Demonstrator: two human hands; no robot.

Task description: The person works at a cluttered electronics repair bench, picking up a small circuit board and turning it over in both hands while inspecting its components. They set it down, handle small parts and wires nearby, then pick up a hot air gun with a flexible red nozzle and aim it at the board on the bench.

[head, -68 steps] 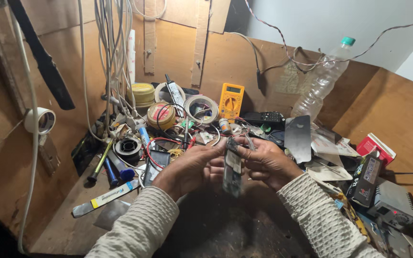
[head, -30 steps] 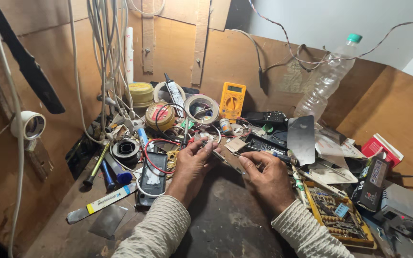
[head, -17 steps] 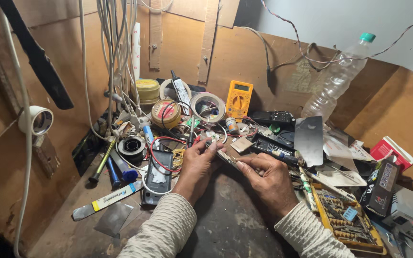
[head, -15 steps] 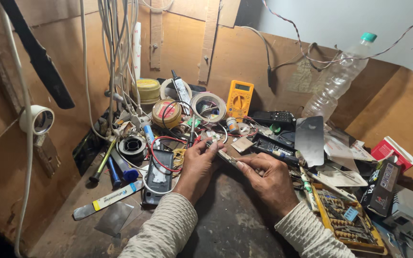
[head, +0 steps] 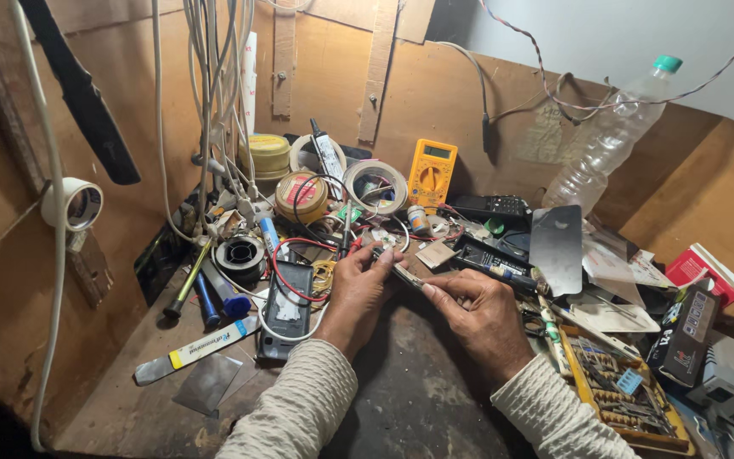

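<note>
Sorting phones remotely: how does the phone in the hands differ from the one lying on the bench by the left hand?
The held phone is gripped edge-on by both hands, off the bench; the bench phone lies flat, untouched. The bench phone has red wire draped over it; the held phone has none. Both are slim.

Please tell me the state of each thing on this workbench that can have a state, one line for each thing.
Left hand: holding one end of the thin flat device.
Right hand: holding the other end.
Thin flat device: lifted between both hands, edge up.
Plastic bottle: capped, leaning on the back wall.
Yellow multimeter: propped upright; screen too small to read.
Phone: lying flat, red wire across it.
Screwdriver bit box: open.
</note>
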